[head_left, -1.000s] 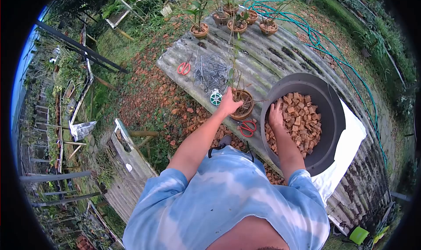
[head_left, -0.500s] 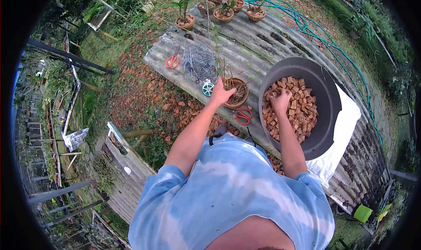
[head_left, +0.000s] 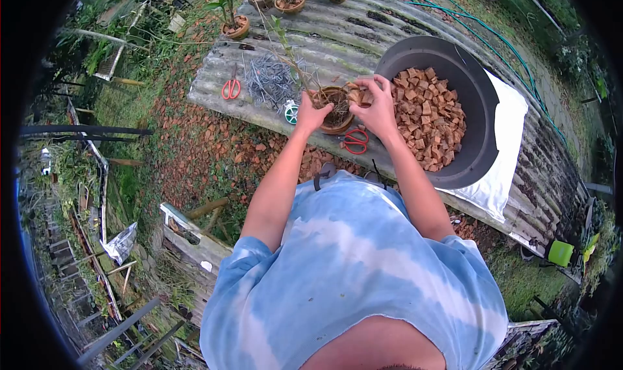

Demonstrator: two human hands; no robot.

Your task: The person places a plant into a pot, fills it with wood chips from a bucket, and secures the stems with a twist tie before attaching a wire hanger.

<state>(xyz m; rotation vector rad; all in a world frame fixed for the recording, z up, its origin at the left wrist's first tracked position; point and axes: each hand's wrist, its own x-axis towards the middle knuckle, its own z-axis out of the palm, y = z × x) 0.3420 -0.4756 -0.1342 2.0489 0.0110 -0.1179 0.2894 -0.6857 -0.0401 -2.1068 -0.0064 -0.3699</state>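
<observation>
A clay pot with tangled roots inside stands near the front edge of the corrugated table. From it a thin leafy plant stem leans up and to the left. My left hand is at the pot's left rim, its fingers closed round the stem's base. At the right rim, my right hand pinches several brown coconut husk chunks. More husk chunks fill much of a large dark tub on the right. Red-handled scissors lie just in front of the pot.
Left of the pot are a green-and-white wire spool, a heap of grey metal pieces and another red-handled pair of scissors. Several potted plants line the far edge. A white sack lies under the tub; a green hose runs behind.
My right hand has left the tub and moved left to the pot, carrying husk chunks. My left hand stays at the stem. The whole view has shifted slightly.
</observation>
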